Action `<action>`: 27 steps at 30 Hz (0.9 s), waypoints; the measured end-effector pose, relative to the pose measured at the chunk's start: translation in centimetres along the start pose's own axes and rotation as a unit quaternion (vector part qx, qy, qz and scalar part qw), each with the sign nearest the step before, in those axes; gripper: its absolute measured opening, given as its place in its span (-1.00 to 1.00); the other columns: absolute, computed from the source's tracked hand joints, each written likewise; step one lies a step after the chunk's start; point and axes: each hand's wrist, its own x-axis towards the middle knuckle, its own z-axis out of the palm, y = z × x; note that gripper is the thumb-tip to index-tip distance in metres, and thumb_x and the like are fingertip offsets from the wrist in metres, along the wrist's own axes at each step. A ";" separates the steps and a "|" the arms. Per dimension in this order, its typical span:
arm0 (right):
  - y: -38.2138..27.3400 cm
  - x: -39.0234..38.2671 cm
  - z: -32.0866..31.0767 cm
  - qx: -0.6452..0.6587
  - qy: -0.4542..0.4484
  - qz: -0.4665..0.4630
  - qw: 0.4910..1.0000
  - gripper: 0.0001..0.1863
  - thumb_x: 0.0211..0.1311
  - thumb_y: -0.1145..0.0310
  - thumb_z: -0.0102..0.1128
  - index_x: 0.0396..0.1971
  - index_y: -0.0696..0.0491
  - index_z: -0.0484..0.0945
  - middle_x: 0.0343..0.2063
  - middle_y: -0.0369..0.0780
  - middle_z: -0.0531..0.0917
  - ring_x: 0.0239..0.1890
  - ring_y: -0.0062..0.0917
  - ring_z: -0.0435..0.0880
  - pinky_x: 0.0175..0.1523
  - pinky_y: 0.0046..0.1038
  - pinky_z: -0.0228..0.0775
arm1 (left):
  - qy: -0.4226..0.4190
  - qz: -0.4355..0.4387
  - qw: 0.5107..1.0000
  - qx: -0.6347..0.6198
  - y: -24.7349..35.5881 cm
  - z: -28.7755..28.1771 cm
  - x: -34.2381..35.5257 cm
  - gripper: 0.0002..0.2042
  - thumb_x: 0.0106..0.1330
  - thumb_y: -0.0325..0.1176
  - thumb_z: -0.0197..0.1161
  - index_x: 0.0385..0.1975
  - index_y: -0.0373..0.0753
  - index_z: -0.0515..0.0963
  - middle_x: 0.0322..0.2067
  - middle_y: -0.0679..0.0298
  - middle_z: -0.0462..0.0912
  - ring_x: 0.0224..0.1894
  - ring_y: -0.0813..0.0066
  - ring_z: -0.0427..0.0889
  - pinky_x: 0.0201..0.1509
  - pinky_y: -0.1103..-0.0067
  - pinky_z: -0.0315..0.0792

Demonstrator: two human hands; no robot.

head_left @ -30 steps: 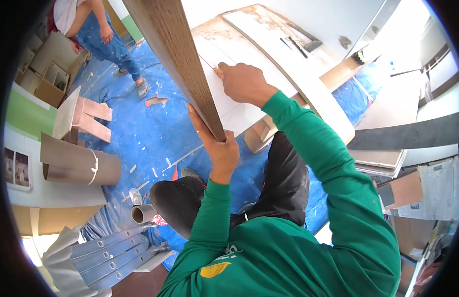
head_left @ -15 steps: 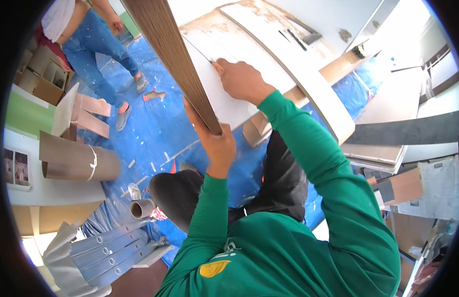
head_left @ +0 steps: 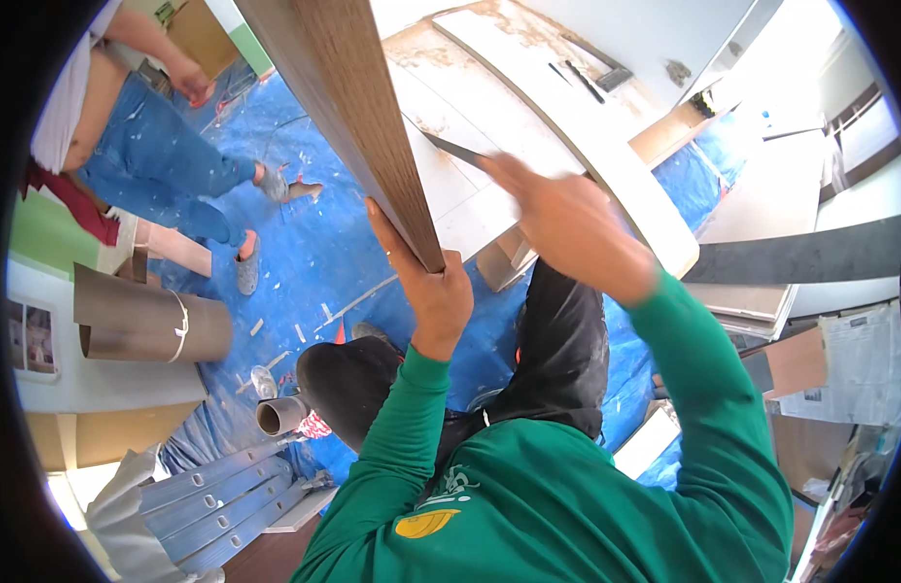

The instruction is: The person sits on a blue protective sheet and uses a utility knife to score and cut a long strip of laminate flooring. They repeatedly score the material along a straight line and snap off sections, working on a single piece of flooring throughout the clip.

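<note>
A long board [head_left: 348,107] with a brown wood-grain edge rises from my lap area toward the upper left. My left hand [head_left: 438,306] wraps round its lower end, thumb up along the side. My right hand [head_left: 572,228], slightly smeared by motion, is closed on a flat dark tapered file [head_left: 453,148]. The file points up and left, its tip close to the board's right side; contact cannot be made out. Its handle is hidden in my fist. Behind it lies a white panel worktop [head_left: 470,209] with thin lines across it.
A person in jeans [head_left: 159,155] stands at the left on the blue sheet [head_left: 324,214]. A brown roll [head_left: 149,316], a cardboard tube [head_left: 280,413] and a folded ladder [head_left: 217,500] lie left. A white curved strip [head_left: 606,185] crosses the worktop; a hammer-like tool [head_left: 611,76] lies beyond.
My right hand has pulled back to the right and toward me, bringing the file's blade into plain view. The board has shifted slightly right. The other person has moved left and nearer.
</note>
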 end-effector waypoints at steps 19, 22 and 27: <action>-0.2 0.3 -0.2 0.001 -0.016 0.043 0.999 -0.51 0.51 0.42 0.13 0.40 -0.07 0.56 -0.48 -0.01 0.73 -0.40 0.00 0.79 -0.26 0.00 0.59 | 0.007 0.009 1.000 0.011 -0.3 0.4 0.5 0.00 0.25 -0.70 0.02 0.77 -0.42 -0.23 0.74 -0.23 -0.08 0.78 -0.22 -0.04 0.81 0.15 -0.12; 1.5 11.2 4.7 0.016 -0.017 0.090 0.996 -0.48 0.50 0.42 0.03 0.41 -0.10 0.58 -0.13 0.11 0.84 -0.07 0.08 0.85 0.02 0.04 0.70 | -0.014 -0.005 1.000 0.007 0.9 1.9 0.3 0.01 0.24 -0.71 0.02 0.77 -0.40 -0.23 0.74 -0.22 -0.08 0.78 -0.19 -0.04 0.81 0.19 -0.10; -0.3 9.6 4.0 -0.021 -0.024 0.091 0.995 -0.47 0.52 0.47 0.00 0.43 -0.03 0.58 -0.08 0.06 0.84 -0.10 0.03 0.86 0.05 0.05 0.69 | 0.012 -0.006 1.000 -0.009 1.6 1.9 1.6 0.00 0.25 -0.72 0.02 0.78 -0.40 -0.22 0.75 -0.20 -0.08 0.79 -0.13 -0.03 0.81 0.22 -0.09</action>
